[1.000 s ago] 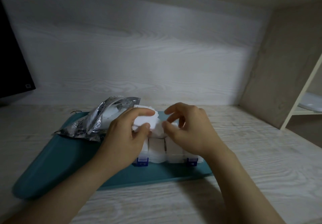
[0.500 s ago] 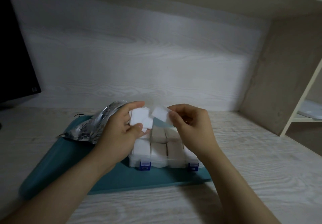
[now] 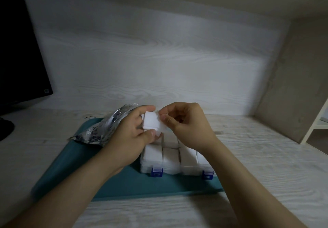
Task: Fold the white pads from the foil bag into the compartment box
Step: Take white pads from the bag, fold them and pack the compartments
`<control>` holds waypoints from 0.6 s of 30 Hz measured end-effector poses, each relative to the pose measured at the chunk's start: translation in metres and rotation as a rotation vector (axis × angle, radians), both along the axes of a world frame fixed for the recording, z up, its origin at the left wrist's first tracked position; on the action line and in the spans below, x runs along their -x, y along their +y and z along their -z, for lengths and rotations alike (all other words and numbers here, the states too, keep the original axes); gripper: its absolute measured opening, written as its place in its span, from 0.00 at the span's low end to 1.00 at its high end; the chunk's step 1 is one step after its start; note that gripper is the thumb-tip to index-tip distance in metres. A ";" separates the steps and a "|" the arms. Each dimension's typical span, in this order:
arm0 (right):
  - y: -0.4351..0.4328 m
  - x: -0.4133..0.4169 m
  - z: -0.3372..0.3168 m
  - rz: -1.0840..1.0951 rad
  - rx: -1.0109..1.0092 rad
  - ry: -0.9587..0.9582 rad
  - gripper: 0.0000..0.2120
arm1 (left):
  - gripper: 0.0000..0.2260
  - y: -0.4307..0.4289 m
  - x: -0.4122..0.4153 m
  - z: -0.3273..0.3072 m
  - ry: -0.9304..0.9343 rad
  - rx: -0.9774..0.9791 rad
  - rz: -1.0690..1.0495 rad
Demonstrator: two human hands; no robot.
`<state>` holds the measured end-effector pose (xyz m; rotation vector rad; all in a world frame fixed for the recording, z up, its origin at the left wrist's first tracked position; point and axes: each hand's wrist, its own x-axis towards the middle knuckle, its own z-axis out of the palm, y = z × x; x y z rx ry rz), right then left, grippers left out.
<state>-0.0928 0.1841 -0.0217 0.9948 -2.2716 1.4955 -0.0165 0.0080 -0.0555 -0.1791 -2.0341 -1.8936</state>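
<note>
**Pad pinched above the box**

Mid-frame, the left hand and right hand each pinch 1 pad over the box. It looks light, soft and floppy; pinching opposite edges should suit folding.

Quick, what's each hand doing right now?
Left hand: closed, gripping a small stack of square white pads.
Right hand: closed, pinching the stack's right edge.

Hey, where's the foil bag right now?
In the head view the foil bag lies left of centre at the teal mat's far-left corner, just behind the left hand and left of the compartment box.
</note>
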 end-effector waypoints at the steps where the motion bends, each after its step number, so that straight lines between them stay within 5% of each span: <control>1: -0.001 0.000 0.002 0.008 0.007 -0.004 0.04 | 0.27 -0.001 0.000 0.000 0.001 -0.004 0.001; 7: 0.000 -0.002 0.010 0.023 0.030 -0.019 0.05 | 0.26 -0.002 0.000 0.000 0.004 0.017 0.012; 18: -0.003 -0.009 0.012 0.113 -0.148 0.233 0.08 | 0.26 -0.005 -0.003 -0.001 -0.015 0.122 -0.016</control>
